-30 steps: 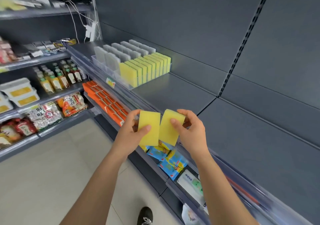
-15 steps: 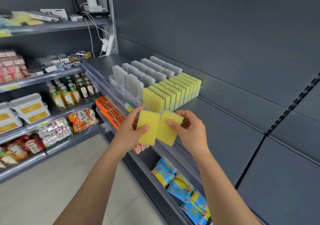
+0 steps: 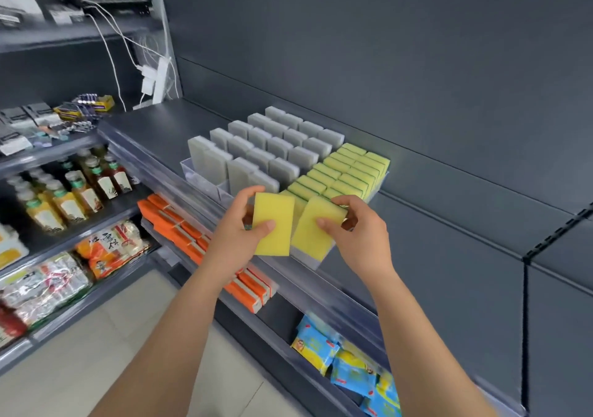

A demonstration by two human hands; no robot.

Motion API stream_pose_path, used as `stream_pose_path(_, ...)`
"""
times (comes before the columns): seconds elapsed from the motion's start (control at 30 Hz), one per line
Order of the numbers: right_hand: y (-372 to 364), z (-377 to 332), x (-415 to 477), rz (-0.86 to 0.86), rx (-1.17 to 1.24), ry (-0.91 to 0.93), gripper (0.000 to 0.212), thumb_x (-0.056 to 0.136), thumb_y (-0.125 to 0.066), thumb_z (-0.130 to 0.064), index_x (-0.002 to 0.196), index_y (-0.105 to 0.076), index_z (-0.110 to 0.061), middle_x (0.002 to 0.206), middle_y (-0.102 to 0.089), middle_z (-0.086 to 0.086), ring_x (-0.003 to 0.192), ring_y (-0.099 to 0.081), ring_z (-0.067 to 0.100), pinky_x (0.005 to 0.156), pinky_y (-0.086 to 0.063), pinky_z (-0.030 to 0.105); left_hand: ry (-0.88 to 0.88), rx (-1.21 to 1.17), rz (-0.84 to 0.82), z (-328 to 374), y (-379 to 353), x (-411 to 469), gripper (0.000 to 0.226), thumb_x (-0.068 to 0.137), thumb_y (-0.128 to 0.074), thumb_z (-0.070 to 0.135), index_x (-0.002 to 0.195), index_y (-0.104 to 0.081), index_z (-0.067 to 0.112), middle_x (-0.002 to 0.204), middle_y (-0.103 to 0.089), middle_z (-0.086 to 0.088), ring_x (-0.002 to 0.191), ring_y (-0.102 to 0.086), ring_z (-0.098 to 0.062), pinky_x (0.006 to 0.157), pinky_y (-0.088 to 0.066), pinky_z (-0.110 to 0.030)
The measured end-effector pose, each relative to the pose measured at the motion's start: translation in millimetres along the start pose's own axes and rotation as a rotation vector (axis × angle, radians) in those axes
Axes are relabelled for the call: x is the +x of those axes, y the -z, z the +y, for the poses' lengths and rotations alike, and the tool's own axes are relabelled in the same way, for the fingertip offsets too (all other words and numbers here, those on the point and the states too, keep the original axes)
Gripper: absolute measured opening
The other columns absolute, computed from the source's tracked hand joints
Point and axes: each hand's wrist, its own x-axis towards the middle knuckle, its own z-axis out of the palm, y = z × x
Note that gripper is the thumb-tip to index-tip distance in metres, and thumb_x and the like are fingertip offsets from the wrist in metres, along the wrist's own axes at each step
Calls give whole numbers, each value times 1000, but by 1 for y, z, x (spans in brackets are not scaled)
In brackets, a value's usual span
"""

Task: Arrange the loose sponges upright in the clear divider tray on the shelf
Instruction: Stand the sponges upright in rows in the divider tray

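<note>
My left hand (image 3: 236,235) grips one yellow sponge (image 3: 277,217) upright, thumb across its front face. My right hand (image 3: 357,229) pinches a second yellow sponge (image 3: 313,222), tilted to the right. Both sponges hover just in front of the clear divider tray (image 3: 205,180) on the dark shelf. The tray holds rows of upright grey sponges (image 3: 272,147) on the left and upright yellow-green sponges (image 3: 346,169) on the right. The tray's front right corner is hidden behind the held sponges.
The dark shelf (image 3: 449,224) stretches bare to the right of the tray. Orange packs (image 3: 179,224) and blue packets (image 3: 340,359) fill lower shelves. Bottles (image 3: 73,188) and snack bags stand on the left rack. White cables (image 3: 154,76) hang at the back corner.
Both hands with their sponges have come closer to the tray's front edge as I stepped towards it. The right sponge now overlaps the tray's front right part.
</note>
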Motion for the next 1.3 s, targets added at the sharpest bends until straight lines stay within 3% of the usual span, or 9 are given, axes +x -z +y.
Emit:
stream_pose_path(0.23,-29,-15,6,107,-177,-120,29,80,-72,-34,106,-58,-35,71,-52,-12,64,-51,4,57,-39,17,-38,-29,-214,-11,31,47,52,86,-66,18,115,-44,57,109,-62,6,96,-62,-11,75,-58,-36)
stream_pose_path(0.43,-38,-21,8,195,-311,-187,30,84,-68,-32,112,-57,-29,74,-48,-14,70,-50,7,63,-40,28,-67,-49,-323,-14,36,68,54,85,-67,16,118,-44,54,105,-63,12,94,-62,-6,75,-55,-29)
stream_pose_path(0.57,-42,-22,10,242,-366,-170,29,85,-67,-31,112,-54,-28,75,-47,-17,70,-48,5,60,-37,26,-77,-55,-350,-11,34,76,55,85,-67,17,115,-44,58,104,-63,14,91,-62,-3,70,-54,-23)
stream_pose_path(0.67,-43,-21,10,235,-413,-134,30,86,-67,-31,113,-53,-26,88,-55,-12,76,-52,12,63,-38,26,-84,-79,-361,-8,29,78,56,85,-67,16,112,-44,59,104,-63,12,88,-63,0,62,-53,-15)
stream_pose_path(0.9,-44,-23,7,215,-476,-99,33,86,-67,-30,115,-53,-22,112,-61,-6,80,-53,13,69,-42,26,-157,-98,-416,-1,22,85,60,85,-66,13,105,-42,65,114,-59,5,99,-60,-10,63,-53,-15)
stream_pose_path(1.17,-42,-41,9,102,-695,-215,38,84,-70,-29,114,-48,-24,112,-61,-2,87,-58,23,74,-42,30,-197,-99,-523,-6,21,105,55,84,-67,18,116,-42,55,114,-59,11,100,-60,-6,76,-54,-25)
stream_pose_path(1.3,-51,-51,9,121,-768,-281,36,83,-70,-23,115,-53,-23,105,-61,0,83,-57,24,67,-46,31,-225,-91,-594,-9,25,115,55,84,-67,19,117,-41,53,110,-60,16,95,-61,1,79,-56,-28)
